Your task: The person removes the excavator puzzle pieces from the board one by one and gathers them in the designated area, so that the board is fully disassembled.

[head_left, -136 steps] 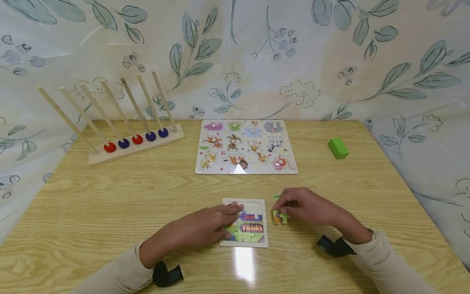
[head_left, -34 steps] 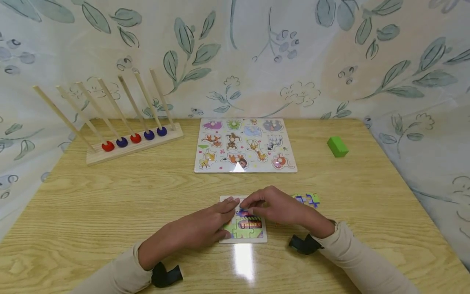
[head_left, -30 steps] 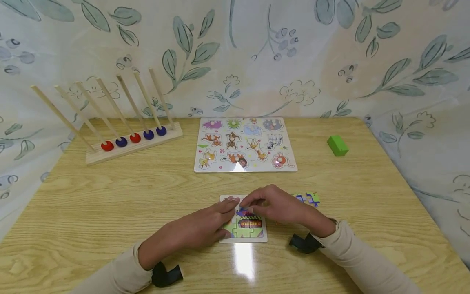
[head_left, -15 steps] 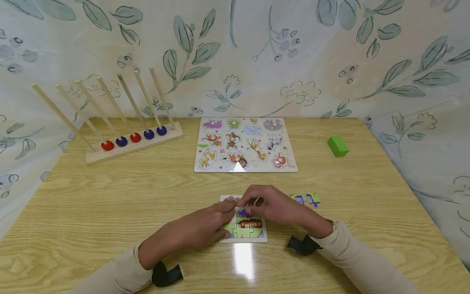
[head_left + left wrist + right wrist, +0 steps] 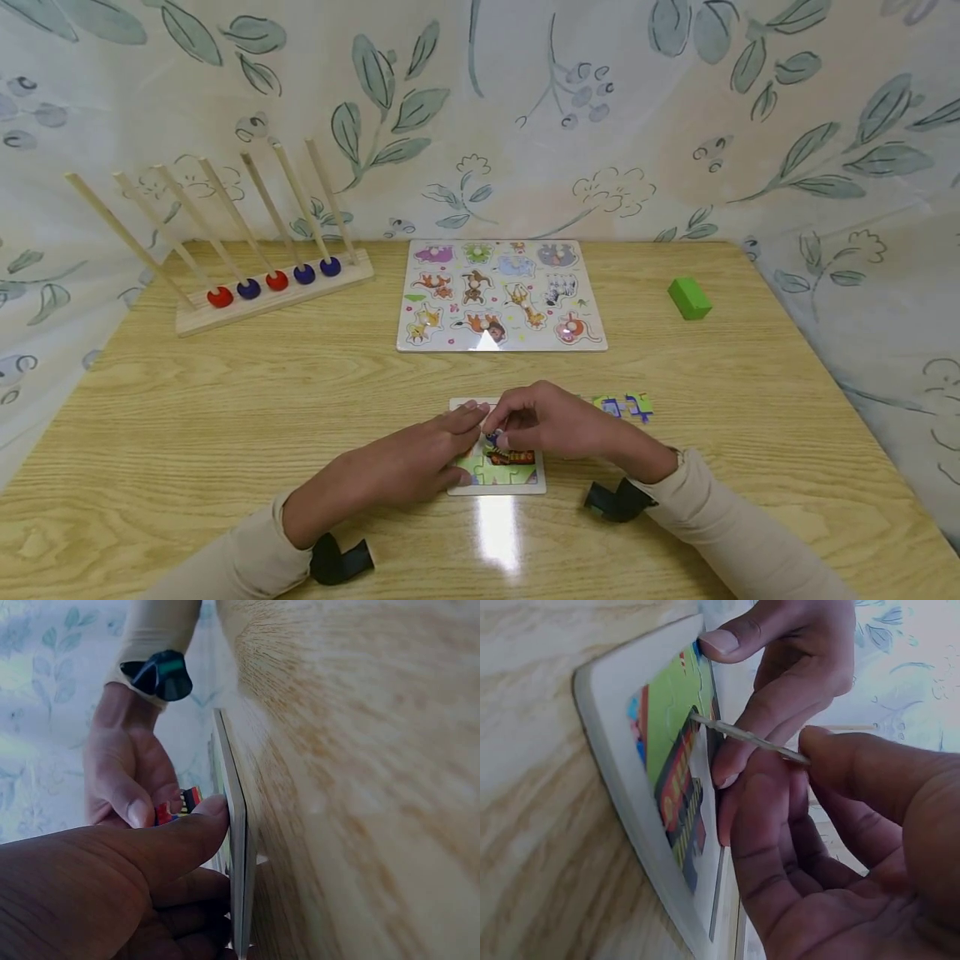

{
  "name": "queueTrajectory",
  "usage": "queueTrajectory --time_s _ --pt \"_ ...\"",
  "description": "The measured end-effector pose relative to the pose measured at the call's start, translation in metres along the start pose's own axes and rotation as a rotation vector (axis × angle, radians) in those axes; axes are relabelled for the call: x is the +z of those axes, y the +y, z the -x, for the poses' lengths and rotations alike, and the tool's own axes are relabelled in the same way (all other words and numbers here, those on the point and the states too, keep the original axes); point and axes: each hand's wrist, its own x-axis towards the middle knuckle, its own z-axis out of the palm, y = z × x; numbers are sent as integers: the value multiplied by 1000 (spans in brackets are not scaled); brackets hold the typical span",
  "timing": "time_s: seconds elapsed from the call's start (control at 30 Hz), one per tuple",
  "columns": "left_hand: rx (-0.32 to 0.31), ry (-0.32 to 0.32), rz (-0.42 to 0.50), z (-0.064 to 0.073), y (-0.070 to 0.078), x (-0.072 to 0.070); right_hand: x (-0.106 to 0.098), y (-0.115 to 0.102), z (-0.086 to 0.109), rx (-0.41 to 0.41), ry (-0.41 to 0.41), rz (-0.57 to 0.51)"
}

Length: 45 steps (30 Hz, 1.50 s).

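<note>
My left hand point(image 5: 412, 458) rests on the left side of a small wooden jigsaw tray point(image 5: 495, 491), its fingers extended across the frame. In the left wrist view its thumb point(image 5: 211, 805) lies at the tray's edge. My right hand point(image 5: 562, 421) pinches a jigsaw piece point(image 5: 754, 739) between thumb and fingers over the tray. The right wrist view shows this piece edge-on, tilted up, one end right at the picture. Joined pieces with green ground point(image 5: 495, 475) and a red-and-black track fill the tray's lower part. The upper part is largely hidden by my hands.
Loose jigsaw pieces point(image 5: 628, 407) lie right of the tray, partly behind my right hand. Beyond stands an animal peg puzzle point(image 5: 501, 300). A wooden peg rack point(image 5: 277, 292) with red and blue beads is at the back left, a green block point(image 5: 690, 298) at the back right.
My right hand has moved left from the loose pieces to the tray. Over the last half second it shifts slightly toward me, and the pinched piece tilts up. My left hand stays put.
</note>
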Motion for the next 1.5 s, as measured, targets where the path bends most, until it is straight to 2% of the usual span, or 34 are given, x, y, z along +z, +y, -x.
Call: queueTrajectory --time_s 0.23,0.43,0.8,1.1,1.5 --pt "-4 12 -2 1 -2 2 -1 3 -4 31 19 14" --pt "-4 1 -11 0 -2 4 -5 5 -2 37 76 29" --pt "-16 3 -43 -1 0 4 -17 7 12 13 87 68" --pt "2 18 -47 -1 -1 5 -25 12 23 -5 88 47" --pt "1 11 -39 -2 -2 5 -35 13 40 52 119 63"
